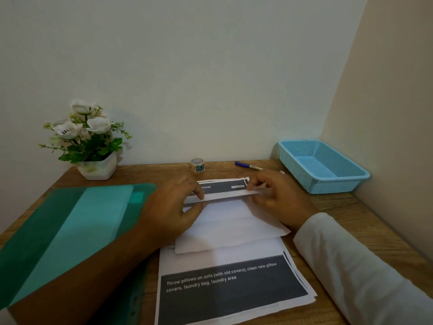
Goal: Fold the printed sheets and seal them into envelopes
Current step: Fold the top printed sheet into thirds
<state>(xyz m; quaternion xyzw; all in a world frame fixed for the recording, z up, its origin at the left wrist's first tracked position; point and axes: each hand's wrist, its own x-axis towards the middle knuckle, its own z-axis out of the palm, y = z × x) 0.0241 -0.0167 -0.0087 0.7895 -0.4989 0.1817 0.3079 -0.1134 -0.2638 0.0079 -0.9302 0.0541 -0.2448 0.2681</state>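
Note:
A stack of printed sheets [225,285] with dark bands and white text lies on the wooden desk in front of me. On top of it rests a white sheet [232,224], folded over so its blank back faces up. My left hand [173,205] presses the fold's far edge on the left, thumb and forefinger pinching the paper. My right hand [274,195] pinches the same far edge on the right. A small roll of patterned tape [197,165] stands at the back of the desk. No envelope can be made out.
A green plastic folder [65,231] with pale sheets inside lies open on the left. A white pot of artificial flowers [91,146] stands at the back left. A blue pen [248,165] lies beside a blue mesh basket [321,167] at the back right corner.

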